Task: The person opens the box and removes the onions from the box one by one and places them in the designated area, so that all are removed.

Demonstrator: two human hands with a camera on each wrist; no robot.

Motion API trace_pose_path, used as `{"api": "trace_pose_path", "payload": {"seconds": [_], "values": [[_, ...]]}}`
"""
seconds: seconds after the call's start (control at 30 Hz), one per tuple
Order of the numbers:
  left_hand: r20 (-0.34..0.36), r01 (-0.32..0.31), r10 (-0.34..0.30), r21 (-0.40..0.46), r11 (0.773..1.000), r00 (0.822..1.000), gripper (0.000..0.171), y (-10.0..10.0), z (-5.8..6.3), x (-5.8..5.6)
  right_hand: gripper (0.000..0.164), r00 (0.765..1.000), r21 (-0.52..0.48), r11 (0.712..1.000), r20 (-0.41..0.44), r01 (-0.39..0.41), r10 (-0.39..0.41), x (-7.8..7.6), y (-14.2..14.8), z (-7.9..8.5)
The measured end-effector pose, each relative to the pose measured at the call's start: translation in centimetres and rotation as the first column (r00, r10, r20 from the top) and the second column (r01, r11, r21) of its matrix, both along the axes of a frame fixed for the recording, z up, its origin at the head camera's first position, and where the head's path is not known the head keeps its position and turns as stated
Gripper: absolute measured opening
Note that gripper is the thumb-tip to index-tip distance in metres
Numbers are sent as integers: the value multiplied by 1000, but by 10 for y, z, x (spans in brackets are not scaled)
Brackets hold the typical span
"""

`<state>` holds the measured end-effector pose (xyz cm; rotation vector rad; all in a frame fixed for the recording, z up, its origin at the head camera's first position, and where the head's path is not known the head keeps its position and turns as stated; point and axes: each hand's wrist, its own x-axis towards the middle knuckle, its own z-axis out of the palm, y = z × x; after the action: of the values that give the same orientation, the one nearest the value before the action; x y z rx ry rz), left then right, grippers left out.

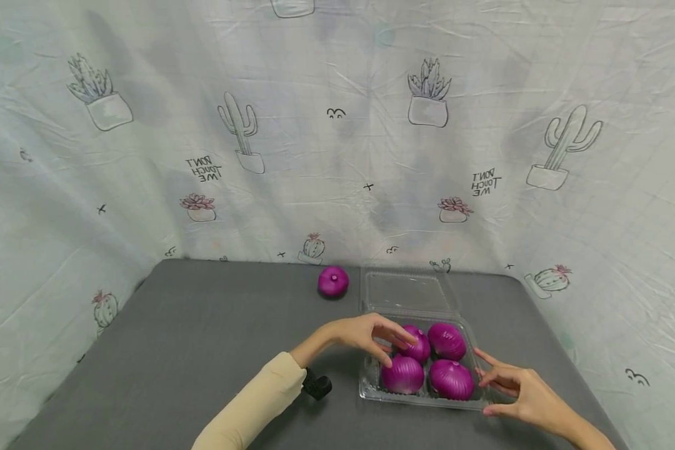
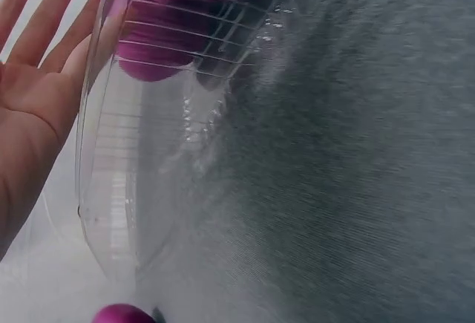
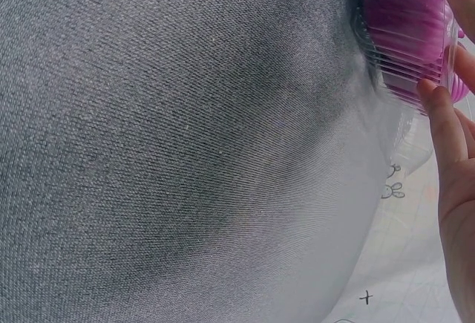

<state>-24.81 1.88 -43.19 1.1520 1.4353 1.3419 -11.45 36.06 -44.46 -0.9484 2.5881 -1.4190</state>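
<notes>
Several purple onions sit in a clear plastic clamshell container whose lid lies folded back behind it. My left hand reaches over the container's left side, its fingers across the back-left onion and its thumb at the top of the front-left onion. In the left wrist view that hand has its fingers extended beyond the clear wall. At the container's right wall, my right hand rests its fingertips near the front-right onion. The right wrist view shows these fingers against the ribbed plastic.
A single purple onion lies on the grey table to the left of the lid. Beside my left sleeve is a black object, probably part of the wrist camera. A white curtain with cactus prints surrounds the table.
</notes>
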Motion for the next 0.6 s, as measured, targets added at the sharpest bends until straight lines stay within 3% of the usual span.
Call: {"api": "trace_pose_path", "payload": {"seconds": [0.2, 0.37, 0.5, 0.6], "values": [[21, 80, -79, -46, 996, 997, 56, 18, 1, -12, 32, 1000, 21, 1000, 1, 17, -17, -1, 0, -1], [48, 177, -174, -71, 982, 984, 55, 28, 0, -16, 32, 1000, 11, 1000, 13, 10, -11, -1, 1, -2], [56, 150, -144, -122, 981, 988, 49, 19, 5, -19, 32, 1000, 15, 1000, 23, 7, -7, -2, 0, -1], [6, 106, -106, -127, 986, 994, 48, 12, 7, -22, 32, 1000, 14, 1000, 20, 9, -9, -3, 1, 0]]}}
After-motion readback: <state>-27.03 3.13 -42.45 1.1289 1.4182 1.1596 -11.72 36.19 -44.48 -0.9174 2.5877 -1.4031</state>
